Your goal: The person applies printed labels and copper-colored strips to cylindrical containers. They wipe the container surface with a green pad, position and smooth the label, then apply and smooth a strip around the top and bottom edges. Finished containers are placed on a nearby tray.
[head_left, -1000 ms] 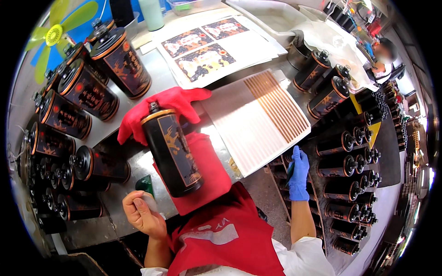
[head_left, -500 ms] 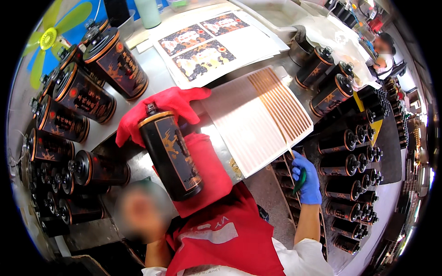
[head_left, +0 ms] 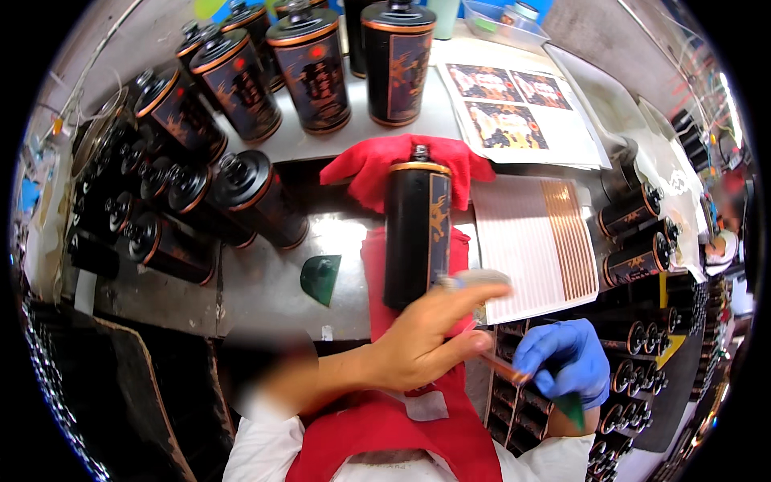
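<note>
My right hand (head_left: pixel 564 361), in a blue glove, pinches a narrow copper-coloured strip (head_left: pixel 504 369). A green scraper blade (head_left: pixel 572 408) is tucked in the same hand. Bare, my left hand (head_left: pixel 430 333) reaches across the lower end of a black bottle (head_left: pixel 408 229), its index finger and thumb stretched apart. Its thumb tip is close to the strip's free end; contact cannot be made out. The bottle lies on a folded red cloth (head_left: pixel 375 269), its neck against a bunched red cloth (head_left: pixel 357 173). Beside it is a white sheet of copper strips (head_left: pixel 566 241).
Several black bottles (head_left: pixel 241 88) stand at the back left, and more crowd the left side. A green scraper (head_left: pixel 320 279) lies on the metal table (head_left: pixel 265 293). Printed sheets (head_left: pixel 514 120) are at the back right. Racked bottles (head_left: pixel 634 333) line the right side.
The view has swung left. My right hand has drawn the copper strip off the sheet and toward me. My left hand has come in over the bottle's lower end.
</note>
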`<state>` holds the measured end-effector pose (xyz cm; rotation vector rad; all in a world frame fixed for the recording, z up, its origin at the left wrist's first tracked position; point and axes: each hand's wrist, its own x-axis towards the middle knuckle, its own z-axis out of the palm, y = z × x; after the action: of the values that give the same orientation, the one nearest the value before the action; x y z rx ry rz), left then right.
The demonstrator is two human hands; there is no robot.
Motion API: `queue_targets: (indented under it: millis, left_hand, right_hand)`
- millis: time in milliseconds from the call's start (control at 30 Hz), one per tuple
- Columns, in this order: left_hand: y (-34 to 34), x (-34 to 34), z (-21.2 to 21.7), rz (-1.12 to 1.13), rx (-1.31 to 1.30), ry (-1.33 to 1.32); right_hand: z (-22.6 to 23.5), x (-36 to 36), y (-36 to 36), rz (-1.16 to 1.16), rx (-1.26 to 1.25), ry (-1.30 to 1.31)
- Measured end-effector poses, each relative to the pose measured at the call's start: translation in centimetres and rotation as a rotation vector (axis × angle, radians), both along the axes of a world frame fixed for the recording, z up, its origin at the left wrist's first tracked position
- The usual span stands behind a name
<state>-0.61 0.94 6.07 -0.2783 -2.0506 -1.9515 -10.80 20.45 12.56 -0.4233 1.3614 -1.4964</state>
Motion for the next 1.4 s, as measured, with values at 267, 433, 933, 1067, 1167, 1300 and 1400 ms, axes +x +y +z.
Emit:
queue_targets:
  millis: [267, 433, 933, 1067, 1167, 1300, 1400]
  left_hand:
    - [-2.0, 3.5, -0.6, -0.380, 0.211, -0.387]
    - [-3.5, 6.6, -1.8, 0.154, 0.078, -0.487]
    - [-0.8, 4.6, -4.8, 0.653, 0.126, -0.395]
    - [-0.7, 4.5, -4.8, 0.640, 0.139, -0.429]
    - [-0.9, 4.4, -5.1, 0.639, 0.163, -0.433]
    - [-1.0, 4.4, -5.0, 0.622, 0.183, -0.444]
    - [-1.1, 4.2, -4.9, 0.611, 0.205, -0.481]
  right_hand:
    - [-1.7, -2.1, 1.1, -0.078, 0.045, 0.089]
    - [-6.2, -3.4, 2.6, -0.370, 0.171, 0.016]
    - [-12.4, -7.1, 3.7, -0.380, 0.298, 0.083]
    - [-12.7, -7.2, 3.8, -0.378, 0.309, 0.088]
    - [-12.2, -7.0, 3.9, -0.391, 0.326, 0.085]
    - [-12.2, -6.8, 4.4, -0.402, 0.299, 0.086]
    - [-12.4, -6.9, 4.5, -0.415, 0.307, 0.085]
